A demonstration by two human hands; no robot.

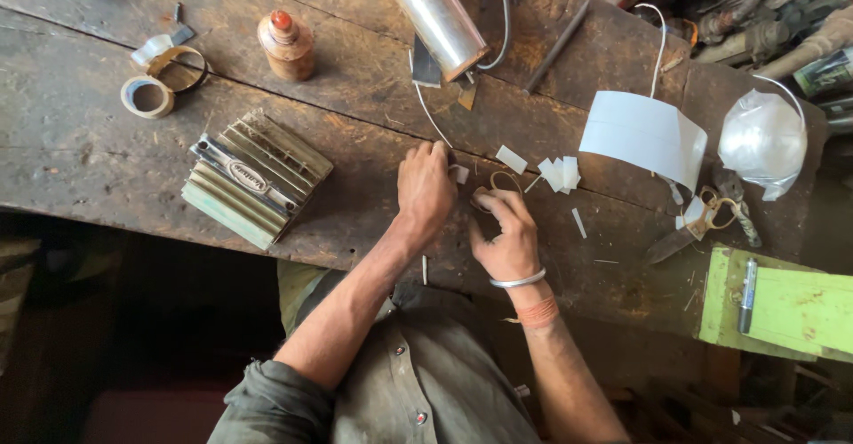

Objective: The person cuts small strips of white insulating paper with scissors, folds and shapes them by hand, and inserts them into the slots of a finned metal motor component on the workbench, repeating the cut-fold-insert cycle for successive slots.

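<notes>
Surface: worn, dark wooden surface (pixel 80 142), cracked along its length, crowded with tools and offcuts.
Metal cylinder: shiny tube (pixel 433 13) lying at the far edge, pointing toward the hands.
Finned block: ribbed metal piece (pixel 253 177) left of the hands, well apart from them.
White sheet: curled sheet (pixel 644 133) to the right; cut white slips (pixel 558 173) between it and the hands.
Left hand: left hand (pixel 425 191) knuckles up, fingers curled together and pressed down on the surface, fingertips at a small white slip (pixel 459 174).
Right hand: right hand (pixel 506 231) half closed, thumb and fingers pinched on a thin loop of wire (pixel 505 181); what lies under the fingertips is hidden.
Scissors: scissors (pixel 706 215) lying idle beside the sheet.
Risk: the wire looks springy, so a loose pinch could let it flick away. The slip is small and could slide off under the pressing fingers. Loose slips nearby could be swept off by a wrist.
</notes>
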